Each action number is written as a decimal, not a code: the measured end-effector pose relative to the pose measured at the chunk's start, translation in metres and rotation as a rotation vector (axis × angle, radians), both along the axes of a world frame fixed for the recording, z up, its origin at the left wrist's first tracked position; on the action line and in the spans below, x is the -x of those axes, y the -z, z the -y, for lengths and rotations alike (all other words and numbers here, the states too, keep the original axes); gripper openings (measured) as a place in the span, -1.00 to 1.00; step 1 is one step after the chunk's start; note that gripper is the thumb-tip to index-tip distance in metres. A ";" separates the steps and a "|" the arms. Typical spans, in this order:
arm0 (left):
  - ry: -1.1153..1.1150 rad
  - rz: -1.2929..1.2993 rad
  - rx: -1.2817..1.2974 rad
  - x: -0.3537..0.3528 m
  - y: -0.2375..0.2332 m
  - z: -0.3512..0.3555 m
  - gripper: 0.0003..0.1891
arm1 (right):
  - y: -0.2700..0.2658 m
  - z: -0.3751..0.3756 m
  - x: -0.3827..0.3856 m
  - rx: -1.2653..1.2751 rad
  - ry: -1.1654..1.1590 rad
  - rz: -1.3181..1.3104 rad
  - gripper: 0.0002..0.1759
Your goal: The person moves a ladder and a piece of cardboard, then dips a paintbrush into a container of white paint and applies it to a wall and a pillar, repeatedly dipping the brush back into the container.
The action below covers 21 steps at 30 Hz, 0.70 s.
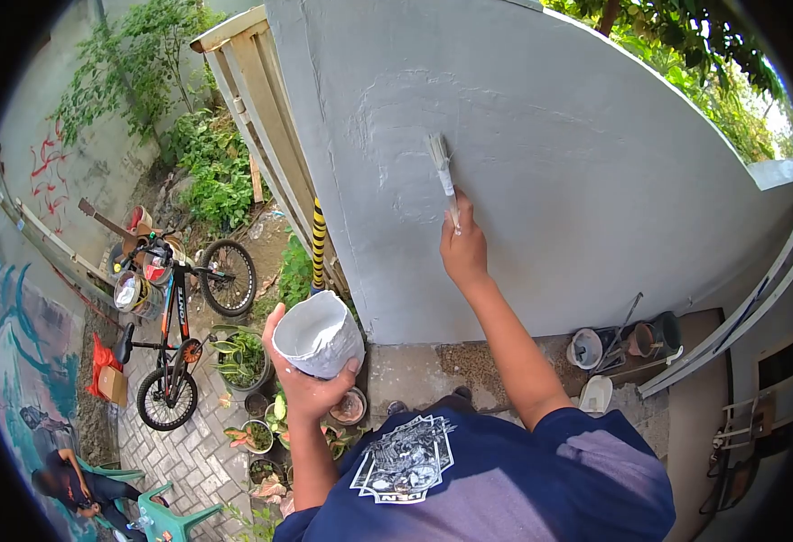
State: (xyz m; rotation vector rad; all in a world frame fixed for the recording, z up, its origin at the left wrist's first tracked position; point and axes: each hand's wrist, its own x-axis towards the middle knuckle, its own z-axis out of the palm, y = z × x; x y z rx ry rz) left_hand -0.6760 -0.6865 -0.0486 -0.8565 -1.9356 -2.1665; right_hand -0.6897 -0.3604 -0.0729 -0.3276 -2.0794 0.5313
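Observation:
My right hand [465, 246] is closed around the handle of a paintbrush [443, 167], its bristles pointing up against the grey wall [541, 208]. Around the brush the wall shows uneven, wet-looking streaks and ridges. Lower and to the left, my left hand [311, 388] grips a paint-smeared pot [331, 339] from below and the side, thumb on its near face. The pot's inside is coated in whitish paint and its rim is uneven.
Potted plants [241, 359] stand on the paving below the pot. A bicycle [180, 316] is parked at the left, near a person seated [85, 488] by a green plastic table [172, 519]. Buckets [586, 348] sit at the wall's foot on the right. A metal gate [265, 108] adjoins the wall's left edge.

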 end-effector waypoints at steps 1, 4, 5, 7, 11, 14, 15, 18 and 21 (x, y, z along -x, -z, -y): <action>-0.005 -0.010 0.012 0.001 0.002 0.001 0.20 | 0.012 0.003 -0.004 0.099 0.012 0.109 -0.45; 0.001 0.012 -0.006 0.000 0.002 0.001 0.19 | 0.031 0.011 -0.018 0.257 0.041 0.328 -0.53; 0.002 0.016 -0.004 0.000 0.002 0.002 0.19 | 0.034 0.015 -0.023 0.313 0.058 0.433 -0.58; -0.008 0.021 0.000 -0.001 0.002 0.002 0.20 | 0.039 0.021 -0.035 0.355 0.064 0.516 -0.63; -0.006 0.012 0.009 0.000 0.003 0.000 0.20 | 0.071 0.018 -0.053 0.436 0.049 0.689 -0.72; 0.012 -0.005 0.008 -0.002 0.002 -0.002 0.21 | 0.103 -0.001 -0.057 0.431 0.001 0.745 -0.62; 0.012 -0.021 0.008 -0.002 0.003 -0.002 0.20 | 0.111 -0.009 -0.057 0.430 0.005 0.746 -0.62; 0.012 -0.043 0.023 -0.006 0.002 0.000 0.20 | 0.104 -0.018 -0.062 0.364 -0.082 0.752 -0.61; 0.013 -0.034 0.010 -0.011 0.002 0.001 0.20 | 0.073 -0.023 -0.063 0.614 -0.058 1.151 -0.66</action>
